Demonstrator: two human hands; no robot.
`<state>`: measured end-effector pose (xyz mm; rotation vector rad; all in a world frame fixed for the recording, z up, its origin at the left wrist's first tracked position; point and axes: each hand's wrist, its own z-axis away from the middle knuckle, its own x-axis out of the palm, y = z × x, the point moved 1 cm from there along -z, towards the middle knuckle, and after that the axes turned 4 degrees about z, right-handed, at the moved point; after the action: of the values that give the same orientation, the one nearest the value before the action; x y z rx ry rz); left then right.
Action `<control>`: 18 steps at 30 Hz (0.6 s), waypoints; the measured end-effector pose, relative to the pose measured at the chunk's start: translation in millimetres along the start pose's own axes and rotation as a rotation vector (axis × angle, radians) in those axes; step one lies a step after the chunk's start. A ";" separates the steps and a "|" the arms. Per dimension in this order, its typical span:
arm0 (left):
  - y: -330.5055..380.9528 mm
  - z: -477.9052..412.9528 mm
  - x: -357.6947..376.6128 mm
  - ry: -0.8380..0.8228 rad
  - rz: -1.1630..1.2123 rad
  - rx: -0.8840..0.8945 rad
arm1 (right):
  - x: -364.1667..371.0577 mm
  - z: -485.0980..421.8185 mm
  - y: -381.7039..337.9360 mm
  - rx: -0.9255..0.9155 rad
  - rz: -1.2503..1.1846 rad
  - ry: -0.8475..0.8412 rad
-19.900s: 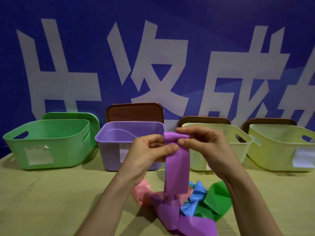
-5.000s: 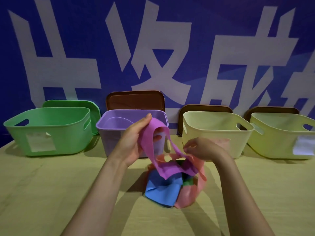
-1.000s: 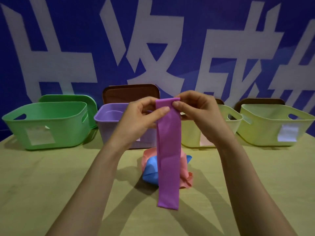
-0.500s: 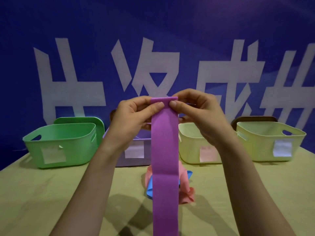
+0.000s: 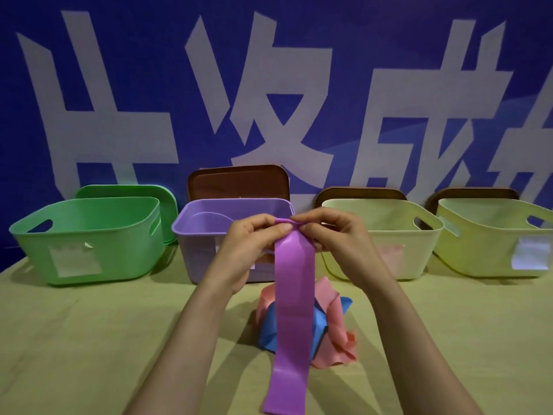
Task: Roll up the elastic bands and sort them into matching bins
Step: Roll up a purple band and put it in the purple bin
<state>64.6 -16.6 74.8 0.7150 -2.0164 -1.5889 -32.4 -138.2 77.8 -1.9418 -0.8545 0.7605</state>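
Purple band (image 5: 291, 319) hangs straight down, its top edge pinched by left hand (image 5: 250, 244) and right hand (image 5: 335, 239) held together before the purple bin (image 5: 203, 235); pink band (image 5: 335, 330) and blue band (image 5: 269, 330) lie heaped on the table (image 5: 89, 339) below.

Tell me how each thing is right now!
purple band, hanging down, top pinched
left hand, pinching purple band
right hand, pinching purple band
pink band, crumpled, unrolled
blue band, crumpled against pink band
purple bin, uncovered
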 end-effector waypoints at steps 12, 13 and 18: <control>36.1 17.4 0.6 -0.095 0.073 0.183 | -5.8 8.2 -32.8 -0.291 0.183 0.074; 35.6 17.0 0.9 -0.082 0.064 0.196 | -5.9 8.5 -33.4 -0.286 0.183 0.071; 32.9 15.4 2.6 -0.054 0.014 0.211 | -12.0 8.0 -36.6 -0.199 0.172 -0.019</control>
<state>49.0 -0.7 103.6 0.7388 -2.2468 -1.4147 -55.5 -129.5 108.5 -2.2097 -0.8074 0.8215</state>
